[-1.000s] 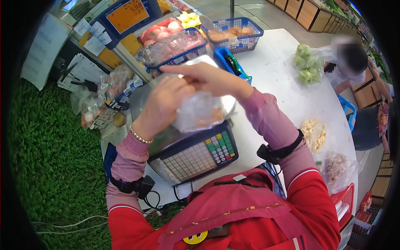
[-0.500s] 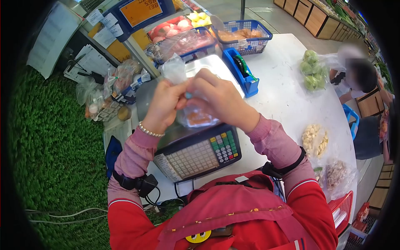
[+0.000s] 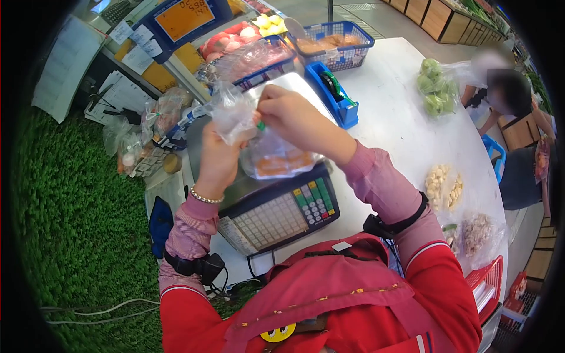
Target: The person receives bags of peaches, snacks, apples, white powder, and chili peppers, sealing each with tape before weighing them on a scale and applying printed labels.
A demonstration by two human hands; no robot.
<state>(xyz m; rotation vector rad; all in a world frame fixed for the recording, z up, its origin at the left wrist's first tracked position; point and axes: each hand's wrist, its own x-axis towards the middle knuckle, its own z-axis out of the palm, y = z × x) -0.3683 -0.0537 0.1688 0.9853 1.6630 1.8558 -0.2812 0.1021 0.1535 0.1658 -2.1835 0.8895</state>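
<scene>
A clear plastic bag [image 3: 273, 154] with orange-brown pieces inside rests on the scale, behind its keypad [image 3: 273, 220]. My left hand [image 3: 222, 147] is closed around the bag's gathered neck, and the crumpled top puffs up above the fingers. My right hand [image 3: 300, 117] pinches at the neck from the other side, fingertips together. A small green strip of tape [image 3: 261, 126] shows at those fingertips, against the bag. A blue tape dispenser [image 3: 334, 94] with a green roll stands just beyond my right hand.
Blue baskets of produce [image 3: 338, 44] line the back of the white table [image 3: 391, 153]. Bagged green produce [image 3: 436, 88], peeled garlic [image 3: 441, 187] and another bag [image 3: 478, 232] lie at the right. Another person [image 3: 509, 97] is beyond the right edge. The scale's display [image 3: 185, 20] stands behind.
My left hand has shifted lower on the neck, so more of the bag's top shows. My right hand has drawn slightly apart from it, and the green strip is plainer. The scale's display digits differ.
</scene>
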